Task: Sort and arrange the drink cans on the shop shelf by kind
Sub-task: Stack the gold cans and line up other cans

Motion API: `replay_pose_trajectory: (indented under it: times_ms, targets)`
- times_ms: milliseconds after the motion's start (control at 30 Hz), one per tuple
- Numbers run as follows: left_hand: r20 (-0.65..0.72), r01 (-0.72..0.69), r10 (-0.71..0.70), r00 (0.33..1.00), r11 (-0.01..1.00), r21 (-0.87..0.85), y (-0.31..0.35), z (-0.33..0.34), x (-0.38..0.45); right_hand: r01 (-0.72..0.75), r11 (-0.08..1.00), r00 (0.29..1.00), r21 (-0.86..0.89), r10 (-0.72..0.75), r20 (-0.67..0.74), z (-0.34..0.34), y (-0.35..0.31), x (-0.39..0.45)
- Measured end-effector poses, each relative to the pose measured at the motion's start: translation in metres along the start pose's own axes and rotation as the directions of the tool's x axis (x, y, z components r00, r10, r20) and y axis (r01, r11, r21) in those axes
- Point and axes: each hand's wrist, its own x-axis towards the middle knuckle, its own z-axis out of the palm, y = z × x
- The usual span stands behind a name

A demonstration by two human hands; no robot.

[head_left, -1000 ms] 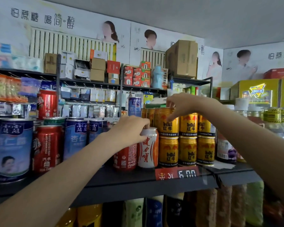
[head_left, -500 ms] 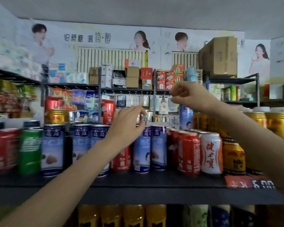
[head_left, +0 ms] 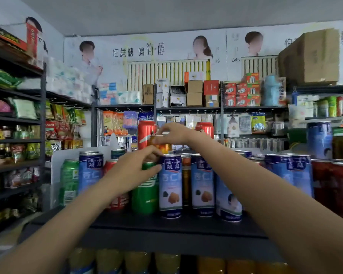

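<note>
Drink cans stand mixed on the dark shelf (head_left: 166,226). My left hand (head_left: 135,171) grips the top of a green can (head_left: 145,190) in the front row. Beside it stand tall blue cans (head_left: 170,184), with a second green can (head_left: 69,180) and a partly hidden red can (head_left: 109,165) further left. My right hand (head_left: 172,133) pinches the top of a gold can (head_left: 160,146) standing up on the back cans. A red cola can (head_left: 146,133) sits just behind it. More blue cans (head_left: 289,175) and red cans (head_left: 337,186) fill the right side.
A lower shelf holds yellow bottles (head_left: 137,262). At the left stands a dark rack of snack packs (head_left: 18,135). Behind the cans are hanging goods, small boxes (head_left: 194,91) and a large carton (head_left: 313,56) on top shelves.
The view has swung left along the shelf. My left hand went from the red-and-white can to a green can. My right hand left the stacked gold cans and now pinches a gold can further left.
</note>
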Motion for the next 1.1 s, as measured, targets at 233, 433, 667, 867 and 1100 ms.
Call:
replay_pose_trajectory:
  times_ms: [233,433,667,867,1100]
  targets:
    - [-0.028,-0.077,0.078,0.997,0.997,0.028,-0.003,0.005,0.004,-0.1,0.974,0.992,0.204,0.114,-0.061,0.014,-0.001,0.009]
    - [-0.043,-0.06,0.061,0.997,0.998,0.021,0.001,-0.001,0.022,0.025,0.974,0.923,0.224,0.063,-0.38,-0.046,-0.023,-0.039]
    - [0.22,-0.083,0.051,0.974,0.987,0.141,0.039,0.002,0.071,-0.05,0.969,0.903,0.241,0.147,-0.404,-0.097,-0.006,-0.11]
    - [0.545,-0.058,-0.146,0.825,0.939,0.34,0.064,0.009,0.111,-0.092,0.951,0.886,0.294,0.213,-0.412,-0.111,0.015,-0.139]
    - [0.68,-0.065,-0.243,0.691,0.917,0.394,0.067,0.012,0.118,-0.079,0.946,0.889,0.313,0.209,-0.408,-0.118,0.027,-0.138]
